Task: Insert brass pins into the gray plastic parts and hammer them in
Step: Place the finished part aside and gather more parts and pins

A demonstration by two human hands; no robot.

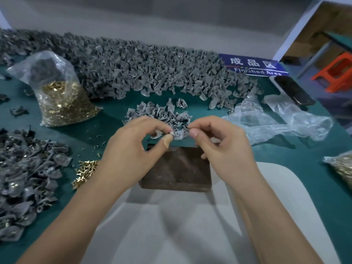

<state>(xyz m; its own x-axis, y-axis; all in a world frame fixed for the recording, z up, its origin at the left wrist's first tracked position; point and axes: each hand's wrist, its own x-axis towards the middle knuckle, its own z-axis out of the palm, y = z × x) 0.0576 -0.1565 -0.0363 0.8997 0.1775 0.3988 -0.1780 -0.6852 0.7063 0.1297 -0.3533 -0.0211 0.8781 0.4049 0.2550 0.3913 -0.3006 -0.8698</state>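
Note:
My left hand [131,149] and my right hand [222,143] meet above the far edge of a dark metal block [177,172]. Between their fingertips they pinch a small gray plastic part [178,133]; my left thumb, with a bandage on it, is under it. Whether a brass pin is in my right fingers is too small to tell. Behind the hands lies a small heap of gray parts [162,111]. Loose brass pins [85,172] lie left of the block. No hammer is visible.
A clear bag of brass pins [61,100] stands at the left. A long mound of gray parts [133,67] runs along the back, another pile [26,183] at the near left. Crumpled clear plastic [282,121], a phone [293,90] and a blue sign [253,65] sit right.

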